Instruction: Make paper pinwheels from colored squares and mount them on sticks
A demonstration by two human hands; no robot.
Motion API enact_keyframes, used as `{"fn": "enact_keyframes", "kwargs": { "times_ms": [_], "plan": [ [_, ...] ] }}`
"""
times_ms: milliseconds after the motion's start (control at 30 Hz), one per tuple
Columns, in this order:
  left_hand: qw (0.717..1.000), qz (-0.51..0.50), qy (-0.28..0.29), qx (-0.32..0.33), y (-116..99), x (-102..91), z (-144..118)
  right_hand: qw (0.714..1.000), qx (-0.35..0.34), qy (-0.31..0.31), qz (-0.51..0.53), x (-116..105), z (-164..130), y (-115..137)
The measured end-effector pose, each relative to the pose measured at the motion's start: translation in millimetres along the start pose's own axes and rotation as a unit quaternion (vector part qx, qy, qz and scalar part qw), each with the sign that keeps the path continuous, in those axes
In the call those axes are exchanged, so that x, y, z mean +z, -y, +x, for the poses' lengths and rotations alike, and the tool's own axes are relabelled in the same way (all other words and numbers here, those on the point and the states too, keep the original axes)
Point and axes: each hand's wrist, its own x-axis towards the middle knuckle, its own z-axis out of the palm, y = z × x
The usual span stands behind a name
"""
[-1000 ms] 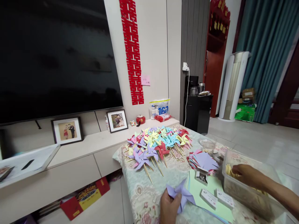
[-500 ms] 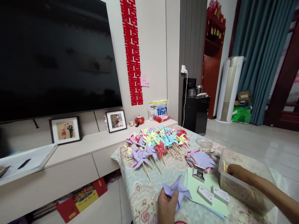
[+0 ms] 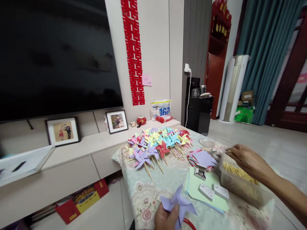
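The left hand (image 3: 165,218) is closed around a lilac paper pinwheel head (image 3: 178,204), thumb pressed on one folded blade, low over the near edge of the worktop (image 3: 153,188). The paper looks thin and feather-light, likely to crease if squeezed, so its centre, where the folds meet, seems the safest place to grip. The right hand (image 3: 247,161) hovers just above a clear plastic tub (image 3: 242,188) of pale wooden sticks (image 3: 237,172), fingers loosely curled (whether they pinch a stick cannot be told). Beyond the left hand lie pale green sheets (image 3: 203,191) and a heap of finished pinwheels (image 3: 160,143) on sticks.
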Motion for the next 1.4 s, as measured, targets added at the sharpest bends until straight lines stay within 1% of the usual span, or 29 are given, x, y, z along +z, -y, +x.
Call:
{"fn": "enact_keyframes", "kwargs": {
  "times_ms": [33, 67, 100, 133, 167, 200, 233, 267, 300, 333, 367, 433, 500, 567, 633, 733, 767, 833, 900, 967, 1033, 1100, 1167, 1233, 1300, 1400],
  "plan": [
    [1.000, 0.003, 0.009, -0.007, -7.0, -0.3, -4.7, 0.997, -0.018, 0.067, 0.016, -10.6, 2.9, 16.8],
    [1.000, 0.009, 0.018, -0.011, -14.5, -0.1, -9.9, 0.994, -0.002, 0.096, 0.049, -18.8, 3.6, 35.5],
    [0.999, 0.023, 0.032, -0.010, -22.2, 0.5, -15.7, 0.985, 0.025, 0.132, 0.111, -23.6, 1.6, 55.3],
    [0.998, 0.042, 0.051, -0.009, -29.9, 1.6, -22.0, 0.963, 0.077, 0.182, 0.184, -24.5, -3.0, 74.9],
    [0.995, 0.062, 0.073, -0.014, -37.0, 3.2, -28.8, 0.926, 0.130, 0.235, 0.264, -21.5, -10.2, 93.3],
    [0.991, 0.083, 0.104, -0.020, -43.4, 5.0, -35.8, 0.874, 0.181, 0.295, 0.340, -15.5, -19.5, 109.6],
    [0.985, 0.100, 0.141, -0.024, -48.5, 7.2, -43.0, 0.815, 0.221, 0.354, 0.402, -7.5, -30.4, 123.4],
    [0.979, 0.112, 0.169, -0.012, -52.3, 9.3, -50.1, 0.760, 0.245, 0.394, 0.455, 1.6, -42.0, 134.6],
    [0.972, 0.124, 0.199, 0.002, -54.6, 11.3, -56.6, 0.714, 0.261, 0.425, 0.492, 10.6, -53.7, 143.4],
    [0.972, 0.122, 0.198, 0.035, -55.4, 12.9, -62.2, 0.686, 0.265, 0.437, 0.518, 19.1, -64.5, 150.2],
    [0.969, 0.124, 0.207, 0.062, -55.1, 14.0, -66.7, 0.673, 0.269, 0.434, 0.535, 26.4, -73.9, 155.7],
    [0.960, 0.147, 0.223, 0.087, -52.3, 14.4, -72.0, 0.657, 0.266, 0.435, 0.555, 37.0, -87.5, 163.9],
    [0.948, 0.169, 0.250, 0.098, -49.1, 13.0, -73.0, 0.651, 0.266, 0.438, 0.560, 42.9, -94.5, 170.2],
    [0.945, 0.172, 0.255, 0.107, -46.9, 11.2, -71.7, 0.649, 0.275, 0.432, 0.563, 45.2, -97.6, 173.7],
    [0.954, 0.159, 0.232, 0.108, -45.9, 9.4, -69.8, 0.653, 0.293, 0.405, 0.569, 44.3, -99.8, 172.8],
    [0.968, 0.152, 0.180, 0.085, -44.9, 6.6, -67.5, 0.663, 0.311, 0.340, 0.590, 35.7, -105.3, 164.0],
    [0.969, 0.164, 0.168, 0.082, -44.5, 5.6, -66.8, 0.665, 0.308, 0.323, 0.598, 31.0, -108.1, 160.4],
    [0.964, 0.199, 0.148, 0.095, -43.5, 4.1, -65.9, 0.674, 0.288, 0.315, 0.604, 20.0, -114.6, 155.3],
    [0.956, 0.232, 0.139, 0.116, -42.3, 3.3, -65.7, 0.689, 0.271, 0.338, 0.581, 9.6, -121.3, 154.9],
    [0.947, 0.257, 0.143, 0.128, -41.5, 3.2, -66.1, 0.716, 0.249, 0.356, 0.546, 3.0, -127.0, 158.9],
    [0.941, 0.272, 0.156, 0.130, -42.1, 3.1, -66.7, 0.747, 0.232, 0.348, 0.516, 1.4, -130.7, 164.6],
    [0.933, 0.286, 0.181, 0.122, -44.4, 2.7, -66.8, 0.768, 0.230, 0.333, 0.496, 3.0, -132.3, 169.5],
    [0.927, 0.296, 0.204, 0.109, -48.0, 2.3, -66.6, 0.778, 0.230, 0.329, 0.483, 5.0, -132.2, 172.5],
    [0.925, 0.305, 0.211, 0.088, -51.6, 3.0, -66.9, 0.785, 0.213, 0.333, 0.477, 5.0, -131.0, 173.8],
    [0.928, 0.305, 0.201, 0.078, -54.5, 4.9, -68.5, 0.798, 0.181, 0.330, 0.470, 2.7, -129.5, 173.5],
    [0.933, 0.291, 0.192, 0.089, -59.0, 8.3, -73.1, 0.822, 0.120, 0.309, 0.463, -1.7, -129.1, 167.9]
  ]
}}
